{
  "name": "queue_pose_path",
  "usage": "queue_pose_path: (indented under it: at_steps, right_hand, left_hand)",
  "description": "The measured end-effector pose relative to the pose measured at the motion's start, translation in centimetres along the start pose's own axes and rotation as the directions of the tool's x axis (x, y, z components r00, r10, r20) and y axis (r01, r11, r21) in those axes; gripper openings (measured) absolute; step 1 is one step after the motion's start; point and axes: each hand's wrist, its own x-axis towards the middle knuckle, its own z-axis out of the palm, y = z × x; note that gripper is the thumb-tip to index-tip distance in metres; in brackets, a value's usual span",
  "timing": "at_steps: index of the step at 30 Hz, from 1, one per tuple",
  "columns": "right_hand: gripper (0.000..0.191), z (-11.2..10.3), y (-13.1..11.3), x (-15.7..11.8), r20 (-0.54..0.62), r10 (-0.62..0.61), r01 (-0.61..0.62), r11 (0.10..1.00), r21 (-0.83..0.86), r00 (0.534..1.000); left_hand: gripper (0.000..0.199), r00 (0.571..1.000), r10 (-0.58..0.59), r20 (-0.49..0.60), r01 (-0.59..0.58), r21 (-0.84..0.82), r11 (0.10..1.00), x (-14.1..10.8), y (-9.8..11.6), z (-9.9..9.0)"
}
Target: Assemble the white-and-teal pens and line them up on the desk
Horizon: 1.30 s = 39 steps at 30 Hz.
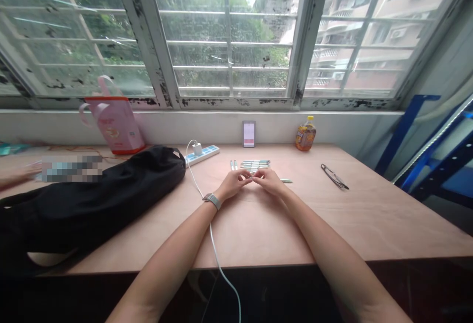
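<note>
My left hand (235,183), with a metal-band watch on its wrist, and my right hand (268,182) meet over the middle of the table. Both have thumb and fingers pinched together, fingertips almost touching. Whatever small thing lies between them is too small and too covered to name. Just beyond my fingers lies a row of several pens (255,163), side by side and partly hidden by my hands. Two short pen-like pieces (233,165) point away from me at the left of the row. Another pen (287,180) sticks out beside my right hand.
A phone (249,134) leans on the wall, with a bottle (306,134) to its right. Glasses (334,177) lie at right. Leftward are a power strip (207,153), a white cable (197,185), a black bag (111,200), a pink bag (117,125) and another person's hand (22,174).
</note>
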Motion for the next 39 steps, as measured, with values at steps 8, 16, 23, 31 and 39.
queue_pose_path:
  at_steps: [8, 16, 23, 31, 39]
  right_hand:
    - [0.012, -1.2, 0.9, 0.4, -0.049, -0.013, 0.012, 1.000, -0.023, 0.999]
    - [0.010, -2.0, 1.7, 0.8, -0.118, 0.038, -0.044, 0.998, -0.052, 0.992]
    - [0.011, -1.6, 1.6, 0.7, -0.095, 0.017, -0.021, 0.999, -0.035, 0.995]
    - [0.017, -0.6, 0.3, 0.1, -0.017, -0.043, 0.044, 0.999, 0.015, 0.999]
    - [0.023, -0.3, 0.3, 0.0, 0.028, -0.052, 0.048, 0.988, 0.145, 0.998]
  left_hand:
    - [0.023, 0.997, 0.001, -0.072, 0.000, 0.021, 1.000, 0.0, -0.4, -0.5]
    - [0.021, 0.986, -0.055, -0.160, 0.058, 0.014, 0.998, 0.2, -1.7, -0.9]
    - [0.022, 0.990, -0.040, -0.138, 0.044, 0.029, 0.999, 0.1, -1.2, -0.6]
    - [0.025, 0.996, 0.006, -0.087, -0.007, -0.001, 1.000, 0.0, 0.0, 0.5]
    - [0.032, 0.995, -0.013, -0.100, 0.011, -0.029, 1.000, 0.1, -0.2, 0.4]
